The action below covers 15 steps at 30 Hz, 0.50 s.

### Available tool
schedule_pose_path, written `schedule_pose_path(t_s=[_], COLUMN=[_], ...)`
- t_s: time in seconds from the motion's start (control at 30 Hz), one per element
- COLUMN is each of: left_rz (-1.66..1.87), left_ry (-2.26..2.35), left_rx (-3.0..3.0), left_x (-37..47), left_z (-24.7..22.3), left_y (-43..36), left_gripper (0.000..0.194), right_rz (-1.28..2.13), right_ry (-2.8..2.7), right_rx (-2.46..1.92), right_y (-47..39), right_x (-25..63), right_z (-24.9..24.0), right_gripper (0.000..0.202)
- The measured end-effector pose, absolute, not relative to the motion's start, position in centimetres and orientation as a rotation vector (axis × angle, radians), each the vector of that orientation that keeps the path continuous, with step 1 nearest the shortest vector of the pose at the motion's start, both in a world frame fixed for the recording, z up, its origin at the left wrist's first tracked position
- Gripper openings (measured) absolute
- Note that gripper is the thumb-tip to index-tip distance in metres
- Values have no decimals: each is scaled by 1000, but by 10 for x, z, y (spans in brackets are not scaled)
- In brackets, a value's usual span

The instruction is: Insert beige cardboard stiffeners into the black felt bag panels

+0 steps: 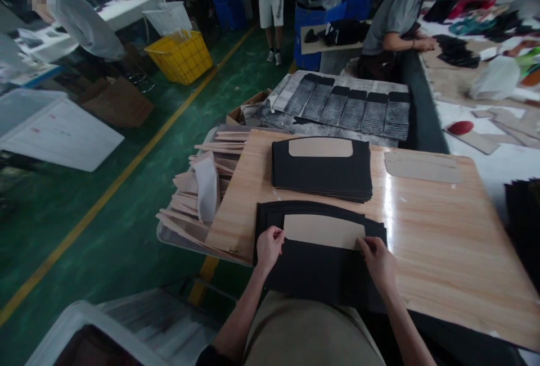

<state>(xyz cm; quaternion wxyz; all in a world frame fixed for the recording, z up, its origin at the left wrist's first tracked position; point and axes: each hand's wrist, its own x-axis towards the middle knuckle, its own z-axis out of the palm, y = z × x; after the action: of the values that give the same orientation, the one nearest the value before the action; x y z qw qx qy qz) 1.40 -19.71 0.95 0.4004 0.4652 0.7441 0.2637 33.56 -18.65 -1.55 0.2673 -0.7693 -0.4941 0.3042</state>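
Observation:
A beige curved panel (324,231) lies on a stack of black pieces (316,270) at the near edge of the wooden board. My left hand (270,245) pinches the panel's left end, and my right hand (377,259) pinches its right end. Just beyond, a second black stack (323,172) carries another beige panel (320,147) along its far edge. A flat greyish template (423,167) rests by itself on the board at the upper right.
The wooden board (455,242) spans the front. Left of it is a bin of beige pieces (206,186); behind it, striped black pieces (354,108). A white tub (63,130) and a yellow basket (181,58) stand left. Several people are around.

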Motion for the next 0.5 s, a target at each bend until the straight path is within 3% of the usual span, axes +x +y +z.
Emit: schedule_pose_path(t_s=[0.5], left_rz=[568], left_ry=[1955], left_rx=[1064], left_x=[18], left_z=[6], left_y=[-196], left_gripper=[37], right_rz=[719], right_ry=[-1334], right_rx=[-2076], right_y=[-188], right_x=[326], right_z=[-6], right_gripper=[46])
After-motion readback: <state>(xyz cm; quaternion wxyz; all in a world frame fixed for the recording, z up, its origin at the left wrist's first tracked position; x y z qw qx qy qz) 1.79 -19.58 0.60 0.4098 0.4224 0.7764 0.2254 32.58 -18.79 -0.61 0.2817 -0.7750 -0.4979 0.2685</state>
